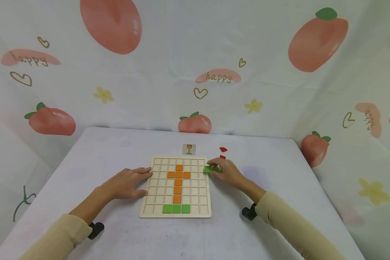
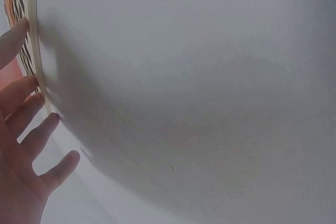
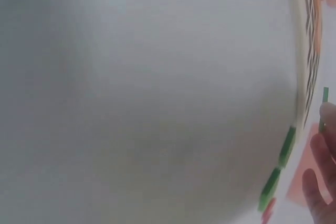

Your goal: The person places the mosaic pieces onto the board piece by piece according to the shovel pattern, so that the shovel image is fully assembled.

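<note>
A pale wooden grid board lies on the table in the head view. Orange square tiles form a cross in its cells, and three green tiles fill part of the bottom row. My left hand rests along the board's left edge, fingers extended, thumb lower down the same side. At the upper right edge, my right hand pinches a green tile between thumb and fingers. Below that hand in the right wrist view, more green tiles lie on the table beside the board.
Behind the board lies a small picture card with a gridded pattern. Red pieces lie on the table beyond the right hand. A white cloth printed with fruit hangs behind the table.
</note>
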A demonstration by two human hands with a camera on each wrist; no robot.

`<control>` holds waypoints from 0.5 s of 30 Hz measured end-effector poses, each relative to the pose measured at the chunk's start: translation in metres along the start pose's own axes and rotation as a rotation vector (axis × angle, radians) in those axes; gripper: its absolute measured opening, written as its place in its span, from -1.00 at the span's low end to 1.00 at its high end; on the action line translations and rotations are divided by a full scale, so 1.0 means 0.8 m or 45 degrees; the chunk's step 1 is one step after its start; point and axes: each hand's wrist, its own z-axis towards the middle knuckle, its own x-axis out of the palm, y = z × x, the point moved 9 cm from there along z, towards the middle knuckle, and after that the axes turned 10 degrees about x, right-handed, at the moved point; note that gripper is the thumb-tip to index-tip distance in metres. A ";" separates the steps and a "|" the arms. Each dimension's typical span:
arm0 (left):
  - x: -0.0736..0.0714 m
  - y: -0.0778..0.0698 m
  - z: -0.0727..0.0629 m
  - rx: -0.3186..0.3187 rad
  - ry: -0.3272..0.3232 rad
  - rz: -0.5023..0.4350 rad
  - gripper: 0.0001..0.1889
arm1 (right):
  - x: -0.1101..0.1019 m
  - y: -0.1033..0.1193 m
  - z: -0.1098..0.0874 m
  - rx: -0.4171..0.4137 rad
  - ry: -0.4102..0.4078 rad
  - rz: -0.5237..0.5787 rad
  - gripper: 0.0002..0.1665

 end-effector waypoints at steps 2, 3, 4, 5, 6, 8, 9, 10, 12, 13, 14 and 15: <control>0.000 0.000 0.000 0.000 0.000 -0.002 -0.31 | 0.006 0.004 0.007 0.013 0.011 0.005 -0.57; 0.000 0.001 -0.001 0.001 0.000 0.000 -0.31 | 0.008 0.007 0.011 0.021 0.016 0.006 -0.58; 0.000 0.001 -0.001 -0.005 0.001 -0.005 -0.31 | 0.011 0.009 0.014 0.031 0.020 0.000 -0.59; 0.001 0.001 -0.001 -0.005 0.001 -0.002 -0.31 | 0.014 0.012 0.018 0.034 0.019 -0.005 -0.60; 0.000 0.002 -0.002 -0.005 0.002 -0.001 -0.31 | 0.016 0.015 0.021 0.040 0.018 -0.004 -0.60; 0.000 0.001 -0.001 -0.005 0.006 -0.002 -0.31 | 0.019 0.021 0.027 0.056 0.023 -0.004 -0.60; 0.000 0.001 -0.001 -0.006 0.008 -0.001 -0.31 | 0.021 0.023 0.030 0.060 0.024 -0.005 -0.60; 0.000 0.001 -0.001 -0.010 0.010 -0.003 -0.31 | 0.023 0.025 0.033 0.067 0.027 -0.002 -0.60; -0.001 0.001 -0.001 -0.007 0.010 -0.005 -0.31 | 0.027 0.028 0.039 0.074 0.035 0.001 -0.60; -0.001 0.001 0.000 -0.004 0.008 -0.004 -0.31 | 0.030 0.028 0.042 0.079 0.041 0.002 -0.60; 0.000 0.001 0.000 -0.002 0.006 -0.004 -0.31 | 0.033 0.028 0.045 0.084 0.046 0.005 -0.60; 0.000 0.001 0.000 0.003 0.002 0.000 -0.31 | 0.036 0.029 0.048 0.086 0.049 0.008 -0.60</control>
